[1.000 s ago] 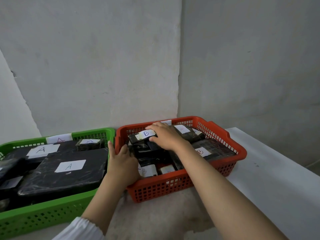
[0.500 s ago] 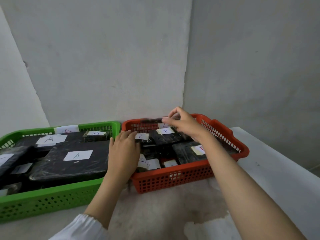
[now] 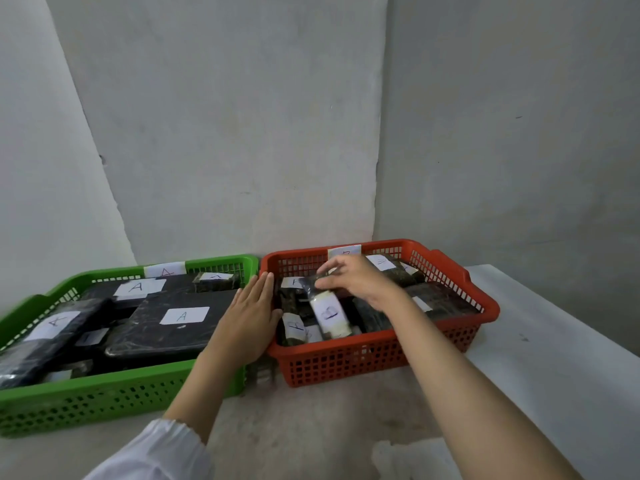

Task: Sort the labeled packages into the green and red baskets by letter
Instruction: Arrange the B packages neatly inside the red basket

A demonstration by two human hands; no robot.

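Observation:
The red basket (image 3: 381, 358) stands right of the green basket (image 3: 104, 403) on the table. Several black wrapped packages with white B labels fill the red one. My right hand (image 3: 356, 278) pinches the top end of a small B package (image 3: 327, 315), which stands tilted inside the red basket. My left hand (image 3: 249, 317) rests flat with straight fingers on the red basket's left rim. In the green basket lie black packages with A labels, the largest (image 3: 173, 320) near its right side.
Both baskets sit against a grey wall corner. A paper tag hangs on each back rim, one (image 3: 164, 270) on the green, one (image 3: 344, 251) on the red. A white tabletop (image 3: 554, 358) extends right of the red basket.
My right hand lifted a package from the back of the red basket and brought it down tilted near the front. My left hand shifted slightly on the rim.

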